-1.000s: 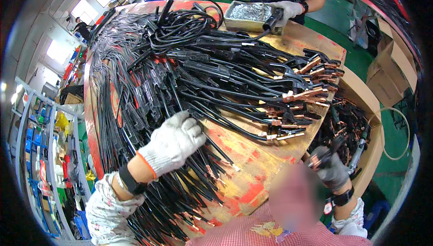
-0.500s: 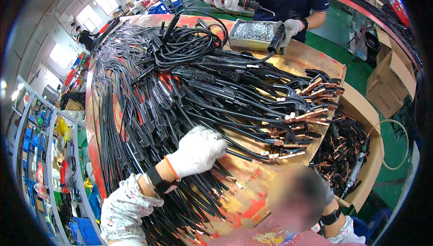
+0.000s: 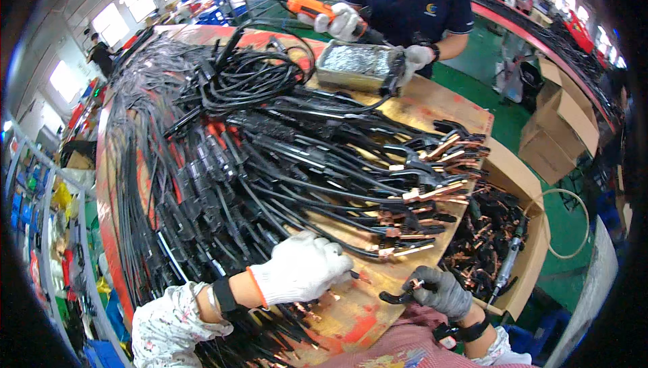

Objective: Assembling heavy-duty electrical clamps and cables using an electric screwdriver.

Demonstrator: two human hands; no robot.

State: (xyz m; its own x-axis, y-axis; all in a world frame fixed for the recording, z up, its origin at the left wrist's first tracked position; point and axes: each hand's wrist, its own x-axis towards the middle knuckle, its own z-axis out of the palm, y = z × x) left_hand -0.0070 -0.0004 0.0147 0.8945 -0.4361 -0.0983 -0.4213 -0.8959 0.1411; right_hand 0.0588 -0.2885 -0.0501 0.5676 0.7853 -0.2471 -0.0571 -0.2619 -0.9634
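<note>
At the table (image 3: 462,103), the left hand (image 3: 304,269) grips a mostly hidden cable (image 3: 359,276), the right hand (image 3: 443,294) a partly covered clamp (image 3: 394,298).

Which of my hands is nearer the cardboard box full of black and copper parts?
Right. Your right hand is just left of the cardboard box, at its near end; your left hand is farther left, over the table.

I count my two hands (image 3: 300,270) (image 3: 443,294), one held clamp (image 3: 398,297), one orange screwdriver (image 3: 309,6) and one tray (image 3: 347,82). The cables (image 3: 152,118) I cannot count.
</note>
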